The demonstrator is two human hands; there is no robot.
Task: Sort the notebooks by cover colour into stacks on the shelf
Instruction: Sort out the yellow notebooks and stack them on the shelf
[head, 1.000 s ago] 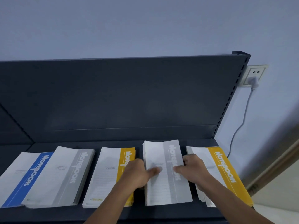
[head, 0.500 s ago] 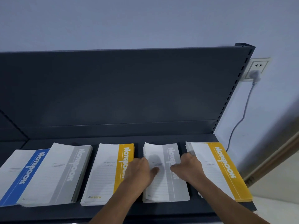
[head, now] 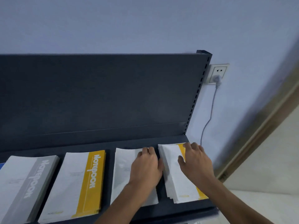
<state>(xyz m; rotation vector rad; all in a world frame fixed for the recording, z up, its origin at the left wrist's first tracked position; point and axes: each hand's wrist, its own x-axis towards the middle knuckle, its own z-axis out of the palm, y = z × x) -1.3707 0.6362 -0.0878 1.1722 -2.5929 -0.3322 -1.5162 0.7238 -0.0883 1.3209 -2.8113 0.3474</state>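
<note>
A pale blue wall [head: 129,21] backs the dark shelf panel [head: 97,94]; a grey cable [head: 212,107] hangs from a white socket [head: 218,71].

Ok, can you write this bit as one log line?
right hand: on end yellow stack | left hand: on neighbour stack | grey stack, other yellow stack: untouched

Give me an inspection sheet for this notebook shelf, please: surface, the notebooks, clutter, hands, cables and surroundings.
Surface: dark shelf, notebook stacks side by side on it.
Job's things: grey-stripe stack at left; yellow-stripe stack beside it; third stack, stripe hidden by a hand; right yellow-stripe stack, slightly fanned.
Clutter: nothing seen.
Hands: left hand rests on the third stack; right hand rests on the right yellow-stripe stack.
Cables: grey cable hangs from a plug in the wall socket, right of the shelf.
Surroundings: pale blue wall, dark back panel, brown trim at right.
</note>
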